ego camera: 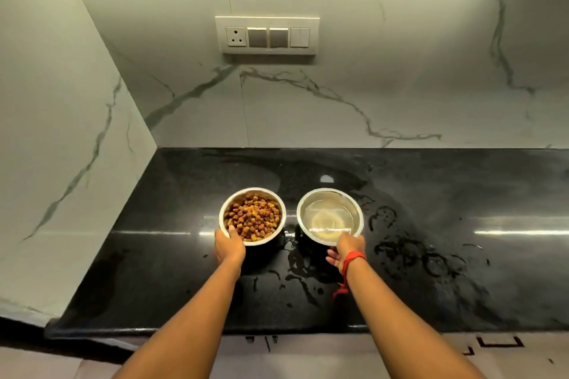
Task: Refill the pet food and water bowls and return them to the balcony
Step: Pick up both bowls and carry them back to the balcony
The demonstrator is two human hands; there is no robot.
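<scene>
Two steel bowls stand side by side on a black granite counter (431,255). The left one, the food bowl (243,194), is filled with brown and yellow kibble (254,218). The right one, the water bowl (354,209), holds clear water. My left hand (229,246) grips the near rim of the food bowl, thumb over the edge. My right hand (348,248), with a red thread on the wrist, holds the near rim of the water bowl, fingers under it.
Water is splashed and smeared on the counter between the bowls and to their right (409,255). Marble walls close the back and left side. A switch plate with a socket (267,35) hangs above. The counter's front edge (215,331) runs below my forearms.
</scene>
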